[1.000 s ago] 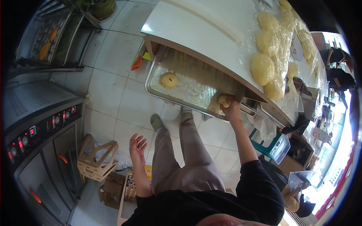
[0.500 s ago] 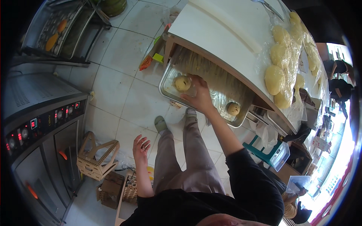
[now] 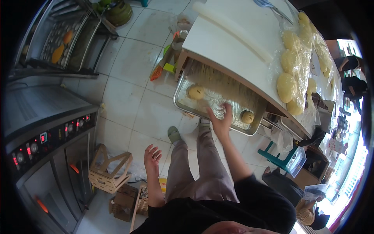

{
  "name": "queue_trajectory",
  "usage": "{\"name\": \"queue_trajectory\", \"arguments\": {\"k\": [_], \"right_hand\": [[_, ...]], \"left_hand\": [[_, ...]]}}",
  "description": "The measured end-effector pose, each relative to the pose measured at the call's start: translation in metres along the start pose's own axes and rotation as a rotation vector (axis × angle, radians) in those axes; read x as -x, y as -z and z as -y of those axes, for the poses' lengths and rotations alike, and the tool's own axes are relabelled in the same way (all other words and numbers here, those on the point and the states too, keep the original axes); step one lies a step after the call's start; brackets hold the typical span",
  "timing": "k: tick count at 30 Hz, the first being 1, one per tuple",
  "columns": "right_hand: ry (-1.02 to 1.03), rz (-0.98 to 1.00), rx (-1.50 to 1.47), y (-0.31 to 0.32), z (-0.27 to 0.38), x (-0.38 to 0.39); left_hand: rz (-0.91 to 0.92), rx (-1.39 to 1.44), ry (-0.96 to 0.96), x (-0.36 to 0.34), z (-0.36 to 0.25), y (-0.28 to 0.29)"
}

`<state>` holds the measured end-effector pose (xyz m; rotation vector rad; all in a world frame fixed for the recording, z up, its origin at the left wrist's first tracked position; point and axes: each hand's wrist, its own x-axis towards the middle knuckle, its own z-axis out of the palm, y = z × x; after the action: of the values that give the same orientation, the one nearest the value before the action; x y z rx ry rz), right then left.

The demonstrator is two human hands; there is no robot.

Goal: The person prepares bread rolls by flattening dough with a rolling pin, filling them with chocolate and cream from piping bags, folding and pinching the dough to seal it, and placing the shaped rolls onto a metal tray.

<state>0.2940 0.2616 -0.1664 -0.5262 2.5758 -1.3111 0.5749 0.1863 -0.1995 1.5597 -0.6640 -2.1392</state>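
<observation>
As the right hand (image 3: pixel 222 121) gapes, buns (image 3: pixel 196 92) flank it.

A loose black shirt (image 3: pixel 218 210) is covering the top half, and its wide sleeves (image 3: pixel 259 195) are stopping near the elbows. Long grey-brown pants (image 3: pixel 210 189) are covering both legs. A dull green shoe (image 3: pixel 174 135) is showing on the left foot.

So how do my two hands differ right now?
Your right hand reaches over the metal tray, while your left hand is held apart from it, above the tiled floor. The right hand's thumb and fingers are spread apart; the left hand's fingers curl loosely. Both are bare, and neither appears to hold anything.
</observation>
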Motion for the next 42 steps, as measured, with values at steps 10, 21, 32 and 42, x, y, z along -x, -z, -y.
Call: {"name": "queue_trajectory", "arguments": {"k": [10,21,32,42], "right_hand": [[-0.857,-0.151,-1.42,-0.018,-0.084,0.007],[-0.799,0.015,-1.603,-0.055,-0.143,-0.046],[0.214,1.297,-0.417,0.171,0.049,-0.096],[-0.089,0.184,-1.599,0.207,0.181,-0.204]], "left_hand": [[0.044,-0.28,-0.537,-0.029,-0.091,-0.14],[0.277,-1.662,-1.509,-0.042,-0.206,-0.383],[0.272,-1.472,-1.219,-0.003,-0.22,-0.393],[0.91,-1.251,-0.958,0.053,-0.189,-0.426]]}}
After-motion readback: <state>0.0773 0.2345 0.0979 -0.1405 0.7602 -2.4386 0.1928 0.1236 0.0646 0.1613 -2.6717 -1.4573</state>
